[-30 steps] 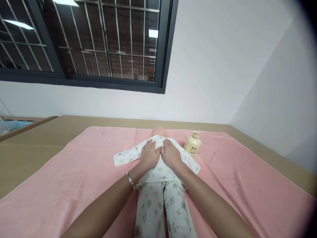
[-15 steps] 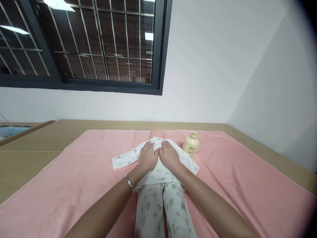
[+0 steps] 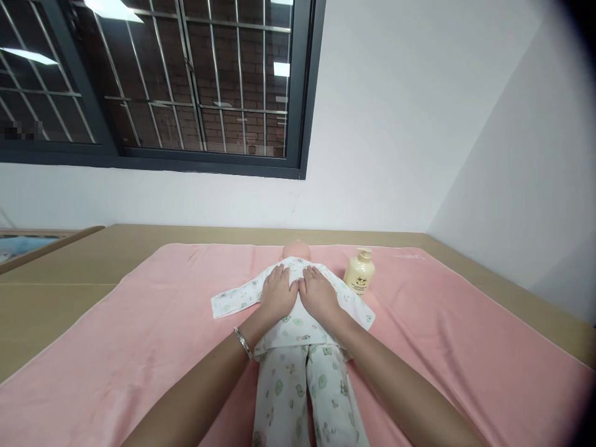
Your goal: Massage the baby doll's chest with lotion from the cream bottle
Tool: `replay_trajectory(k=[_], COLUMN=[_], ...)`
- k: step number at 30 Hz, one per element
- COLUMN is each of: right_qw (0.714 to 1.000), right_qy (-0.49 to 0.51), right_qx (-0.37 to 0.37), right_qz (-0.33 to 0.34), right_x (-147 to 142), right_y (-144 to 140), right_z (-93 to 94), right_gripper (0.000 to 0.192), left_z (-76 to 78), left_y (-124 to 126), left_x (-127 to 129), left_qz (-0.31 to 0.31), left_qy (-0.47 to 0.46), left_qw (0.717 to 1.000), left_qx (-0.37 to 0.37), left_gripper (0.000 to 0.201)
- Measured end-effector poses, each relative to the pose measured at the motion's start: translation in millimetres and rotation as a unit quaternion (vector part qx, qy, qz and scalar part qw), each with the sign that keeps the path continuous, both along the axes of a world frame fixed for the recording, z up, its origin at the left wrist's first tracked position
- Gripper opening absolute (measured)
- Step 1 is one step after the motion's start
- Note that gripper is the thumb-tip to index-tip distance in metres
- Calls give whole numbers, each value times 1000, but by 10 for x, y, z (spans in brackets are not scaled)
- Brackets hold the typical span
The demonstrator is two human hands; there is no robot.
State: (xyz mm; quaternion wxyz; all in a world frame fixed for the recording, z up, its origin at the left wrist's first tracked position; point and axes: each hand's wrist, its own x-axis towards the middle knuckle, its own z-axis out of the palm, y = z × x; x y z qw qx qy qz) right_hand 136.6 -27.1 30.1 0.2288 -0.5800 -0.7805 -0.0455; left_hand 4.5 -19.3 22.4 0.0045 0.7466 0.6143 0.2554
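Observation:
A baby doll [image 3: 297, 250] lies stretched out on a pink sheet [image 3: 167, 347], its head at the far end. It wears a white printed top [image 3: 298, 332] and matching trousers [image 3: 284, 391]. My left hand [image 3: 279, 293] rests flat on the upper part of the top, fingers stretched out. Beside it, my right hand [image 3: 319, 292] lies flat on the cloth too, the thumbs almost touching. Neither hand grips anything. A silver bracelet [image 3: 243, 343] circles my left wrist. The doll's hands are not visible in the sleeves.
A pale yellow pump bottle [image 3: 360, 271] stands on the sheet, right of the doll's shoulder. Wooden edging [image 3: 139, 234] borders the sheet at the back. Behind are a white wall [image 3: 372, 155] and a barred window [image 3: 195, 81]. Something blue [image 3: 28, 244] shows at far left.
Both hands stay in place on the doll's top. Only a very slight shift of the whole view is visible.

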Motion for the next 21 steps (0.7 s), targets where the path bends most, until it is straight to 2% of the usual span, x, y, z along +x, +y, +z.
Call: replay_trajectory(k=[5, 11, 21], right_qw=[1000, 1000, 1000], right_qy=[-13, -25, -1], right_qx=[12, 11, -19], right_qz=[8, 10, 11], right_x=[-28, -37, 103], right_y=[-84, -141, 102], right_z=[61, 90, 76], right_gripper=[41, 37, 53], left_z=[19, 22, 52], left_y=[5, -17, -113], left_x=[-1, 7, 28], left_qz=[3, 4, -15], left_qy=[-5, -13, -9], left_qw=[1000, 1000, 998], left_qx=[-22, -3, 53], left_gripper=[53, 51, 31])
